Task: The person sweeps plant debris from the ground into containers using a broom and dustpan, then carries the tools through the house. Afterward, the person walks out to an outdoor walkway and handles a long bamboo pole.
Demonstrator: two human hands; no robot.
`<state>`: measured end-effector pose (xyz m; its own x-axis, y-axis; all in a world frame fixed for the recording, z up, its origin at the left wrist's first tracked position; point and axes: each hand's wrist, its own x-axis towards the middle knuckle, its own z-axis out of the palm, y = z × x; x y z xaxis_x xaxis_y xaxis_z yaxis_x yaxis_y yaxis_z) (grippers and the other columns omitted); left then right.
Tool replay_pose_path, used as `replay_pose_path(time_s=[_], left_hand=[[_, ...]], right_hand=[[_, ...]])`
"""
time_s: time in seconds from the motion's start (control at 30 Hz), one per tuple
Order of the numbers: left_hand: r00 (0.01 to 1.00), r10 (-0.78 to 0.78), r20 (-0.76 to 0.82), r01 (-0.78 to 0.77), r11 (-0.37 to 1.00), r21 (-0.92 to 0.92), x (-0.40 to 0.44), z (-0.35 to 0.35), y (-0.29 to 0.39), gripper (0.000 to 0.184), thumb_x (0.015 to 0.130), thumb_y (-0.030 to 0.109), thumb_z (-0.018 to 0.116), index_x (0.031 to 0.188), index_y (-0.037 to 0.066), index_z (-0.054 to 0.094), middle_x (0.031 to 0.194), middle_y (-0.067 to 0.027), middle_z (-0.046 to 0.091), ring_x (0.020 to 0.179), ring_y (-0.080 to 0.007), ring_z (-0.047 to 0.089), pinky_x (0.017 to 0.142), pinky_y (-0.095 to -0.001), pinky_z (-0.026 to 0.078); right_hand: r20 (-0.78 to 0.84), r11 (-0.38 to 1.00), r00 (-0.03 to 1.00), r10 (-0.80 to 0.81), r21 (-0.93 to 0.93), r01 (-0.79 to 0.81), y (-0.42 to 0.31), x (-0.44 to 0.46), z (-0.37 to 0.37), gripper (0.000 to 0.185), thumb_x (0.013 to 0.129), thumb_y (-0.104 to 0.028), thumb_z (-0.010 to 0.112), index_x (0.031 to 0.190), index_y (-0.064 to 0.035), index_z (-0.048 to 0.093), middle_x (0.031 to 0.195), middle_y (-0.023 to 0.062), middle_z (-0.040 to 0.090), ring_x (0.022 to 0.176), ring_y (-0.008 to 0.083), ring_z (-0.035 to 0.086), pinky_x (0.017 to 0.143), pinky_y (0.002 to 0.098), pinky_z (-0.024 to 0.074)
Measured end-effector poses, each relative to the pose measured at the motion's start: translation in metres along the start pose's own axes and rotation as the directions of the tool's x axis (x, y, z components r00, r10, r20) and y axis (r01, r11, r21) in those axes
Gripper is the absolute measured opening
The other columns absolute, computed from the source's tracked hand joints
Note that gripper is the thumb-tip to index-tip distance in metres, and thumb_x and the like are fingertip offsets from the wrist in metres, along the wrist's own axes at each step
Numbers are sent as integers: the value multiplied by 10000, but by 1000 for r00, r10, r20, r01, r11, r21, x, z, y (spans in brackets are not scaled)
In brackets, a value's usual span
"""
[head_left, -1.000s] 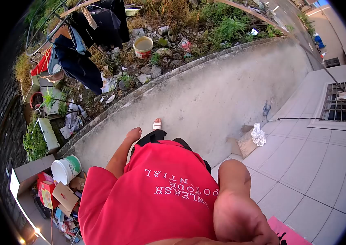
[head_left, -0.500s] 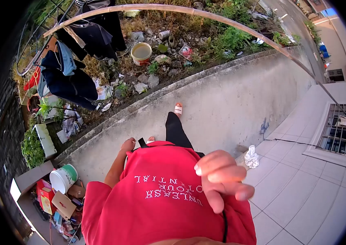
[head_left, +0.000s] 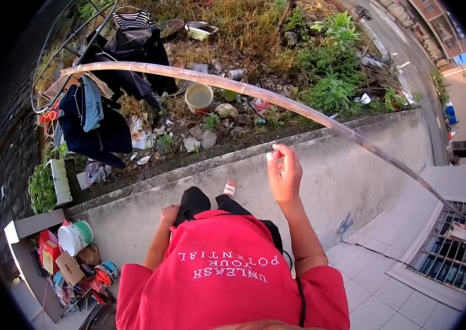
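Note:
My right hand is raised in front of me over the concrete strip, its fingers loosely bent and the thumb a little apart, with nothing visible in it. A bent bamboo pole arches above it, apart from the hand. At my left side, my left hand hangs low beside my black trousers. Only its back shows, and the fingertips are hidden. The pole reaches from the hanging clothes at the left to a barred window at the right.
Dark clothes hang from a metal rack. Beyond a low concrete kerb lies weedy ground with rubble and a water-filled bucket. A white bucket and boxes are piled at the left. Pale tiles cover the right.
My right hand has moved from close in front of my chest forward and up, away from my body. The view has shifted, so the pole sits lower. My feet have changed position in a step.

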<state>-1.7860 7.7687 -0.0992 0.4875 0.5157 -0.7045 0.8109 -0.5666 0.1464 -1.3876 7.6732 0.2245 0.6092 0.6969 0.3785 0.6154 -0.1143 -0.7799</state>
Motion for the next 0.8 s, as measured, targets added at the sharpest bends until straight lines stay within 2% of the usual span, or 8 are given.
replay_pose_path(time_s=[0.1,0.13,0.27,0.4,0.47,0.67,0.77,0.8], left_hand=[[998,-57,6,57,987,-148,18,-13,4,200,842,201,481,1001,141,587,1036,-133,615,951,-303,606,779,-414,493],[996,-86,22,88,975,-204,23,-16,3,204,837,204,496,1009,143,588,1042,-138,614,960,-307,602,788,-419,489],[969,-133,206,201,914,-353,63,-11,-8,231,820,205,535,1039,150,587,1093,-145,602,1024,-335,566,843,-418,462],[990,4,142,41,948,-315,99,-50,-9,246,824,238,536,1043,136,584,1053,-167,613,994,-349,573,828,-434,462],[996,-34,86,63,934,-351,112,-76,-2,249,824,245,535,1042,135,582,1047,-173,612,994,-347,572,829,-437,460],[996,-60,-69,22,892,-451,129,-116,0,253,823,247,511,1017,100,579,1010,-197,610,959,-363,576,814,-445,460],[990,-42,-134,-34,854,-519,139,-93,-13,255,821,251,511,1019,106,579,1002,-196,613,950,-367,578,806,-454,463],[991,-94,-93,31,851,-523,135,-89,-11,260,818,257,516,1020,107,579,995,-194,615,952,-366,578,804,-456,463]], right_hand=[[-59,994,996,-74,-88,68,19,44,3,225,800,-54,624,1009,-43,539,810,74,522,721,199,514,537,282,443],[-93,993,994,-65,-109,54,25,56,4,222,797,-55,624,1002,-45,540,804,77,518,752,225,509,625,326,449],[-206,959,971,-118,-279,57,51,99,3,177,825,-75,594,987,-39,534,811,91,516,787,254,498,719,376,425],[-300,951,953,-28,-302,-67,65,125,10,168,845,-97,572,995,-34,535,847,100,526,808,267,497,735,386,423],[-302,964,953,-6,-256,-75,72,129,19,172,843,-101,573,997,-36,536,859,100,529,817,271,499,736,391,421],[-218,884,970,-110,-467,-5,94,151,39,178,834,-80,554,1006,-37,537,891,116,538,927,307,477,805,408,406],[-190,864,970,-153,-501,39,93,174,42,194,829,-65,543,1021,-38,531,908,125,541,953,318,464,811,414,404],[-171,858,972,-161,-510,53,93,181,40,201,827,-61,540,1027,-39,528,915,128,542,958,321,460,811,416,405]])
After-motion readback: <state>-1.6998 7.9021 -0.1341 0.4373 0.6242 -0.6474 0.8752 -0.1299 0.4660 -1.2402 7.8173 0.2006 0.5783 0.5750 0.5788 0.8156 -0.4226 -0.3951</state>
